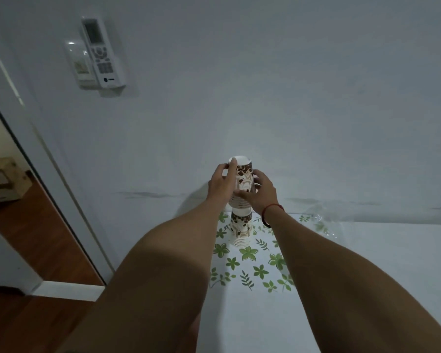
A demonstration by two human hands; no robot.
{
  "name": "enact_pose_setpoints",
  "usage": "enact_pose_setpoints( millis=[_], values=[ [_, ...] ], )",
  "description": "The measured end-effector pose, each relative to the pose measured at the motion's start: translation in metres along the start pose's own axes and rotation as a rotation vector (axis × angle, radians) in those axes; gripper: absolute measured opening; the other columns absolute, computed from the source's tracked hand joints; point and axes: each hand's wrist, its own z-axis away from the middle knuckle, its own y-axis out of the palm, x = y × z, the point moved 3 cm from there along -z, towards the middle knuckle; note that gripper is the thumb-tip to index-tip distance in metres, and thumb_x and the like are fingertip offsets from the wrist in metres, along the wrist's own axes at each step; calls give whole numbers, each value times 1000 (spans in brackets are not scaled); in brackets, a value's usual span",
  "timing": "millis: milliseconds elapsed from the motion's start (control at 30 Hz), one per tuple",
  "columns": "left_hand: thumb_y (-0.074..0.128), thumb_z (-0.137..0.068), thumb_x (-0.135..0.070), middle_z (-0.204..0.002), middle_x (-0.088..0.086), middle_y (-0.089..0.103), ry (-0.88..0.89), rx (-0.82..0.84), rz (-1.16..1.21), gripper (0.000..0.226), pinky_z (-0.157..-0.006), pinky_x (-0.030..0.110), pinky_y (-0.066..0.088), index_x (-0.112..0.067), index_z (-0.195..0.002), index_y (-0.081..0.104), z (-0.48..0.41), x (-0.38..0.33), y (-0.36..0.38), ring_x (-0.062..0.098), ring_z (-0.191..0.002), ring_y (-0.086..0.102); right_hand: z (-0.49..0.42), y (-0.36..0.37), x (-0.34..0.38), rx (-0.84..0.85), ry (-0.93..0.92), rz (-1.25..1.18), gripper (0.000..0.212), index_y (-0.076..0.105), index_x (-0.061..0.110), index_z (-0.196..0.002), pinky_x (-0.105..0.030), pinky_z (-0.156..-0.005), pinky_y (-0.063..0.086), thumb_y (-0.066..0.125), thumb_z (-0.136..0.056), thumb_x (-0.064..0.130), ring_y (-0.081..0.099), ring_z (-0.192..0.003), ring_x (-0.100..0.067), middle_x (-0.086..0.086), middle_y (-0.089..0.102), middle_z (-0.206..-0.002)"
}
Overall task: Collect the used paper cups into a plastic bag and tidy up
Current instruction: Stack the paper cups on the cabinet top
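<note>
Our two bare forearms reach forward over the smooth white table (367,289) with its green leaf-print plastic cover (250,261). Our left hand (220,183) and right hand (261,191) curl from both sides around an upside-down stack of coffee-bean-print paper cups (243,179), above a second inverted stack (241,229) standing on the cover. A crinkled clear plastic bag (321,220) lies by the wall.

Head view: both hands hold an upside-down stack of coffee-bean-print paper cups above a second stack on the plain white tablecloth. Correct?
Not quite. In the head view the cloth under the second stack is leaf-patterned, not plain. The rest holds: left hand and right hand grip the upside-down stack of coffee-bean-print paper cups.
</note>
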Motion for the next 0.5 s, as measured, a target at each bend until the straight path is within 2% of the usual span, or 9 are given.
enact_pose_setpoints(
  millis=[133, 300, 400, 500],
  values=[
    [42, -90, -64, -107, 2, 67, -37, 20, -6, 46, -90, 40, 52, -27, -112, 59, -12, 19, 7, 25, -103, 63, -6, 9, -17, -8, 52, -8, 59, 57, 16, -123, -28, -91, 49, 82, -70, 11, 56, -98, -12, -3, 65, -118],
    [40, -85, -68, -115, 5, 67, -107, 89, -74, 51, -96, 44, 52, -32, -117, 57, -14, 48, 19, 26, -107, 63, -1, 17, -45, 7, 182, 1, 65, 51, 14, -127, -24, -88, 43, 82, -70, 11, 54, -104, -15, -4, 61, -123],
    [37, -90, -65, -117, 3, 65, -139, 105, -99, 53, -98, 40, 49, -28, -120, 58, -11, 61, 24, 24, -109, 61, 4, 20, -60, 17, 245, 9, 62, 52, 14, -126, -27, -89, 45, 82, -71, 13, 58, -110, -20, -5, 62, -122],
    [32, -98, -56, -115, 2, 61, -194, 125, -137, 51, -94, 32, 44, -21, -127, 56, -11, 75, 29, 21, -106, 56, 9, 24, -72, 62, 316, 61, 60, 50, 10, -128, -30, -94, 46, 78, -76, 14, 59, -114, -25, -8, 62, -123]
  ],
)
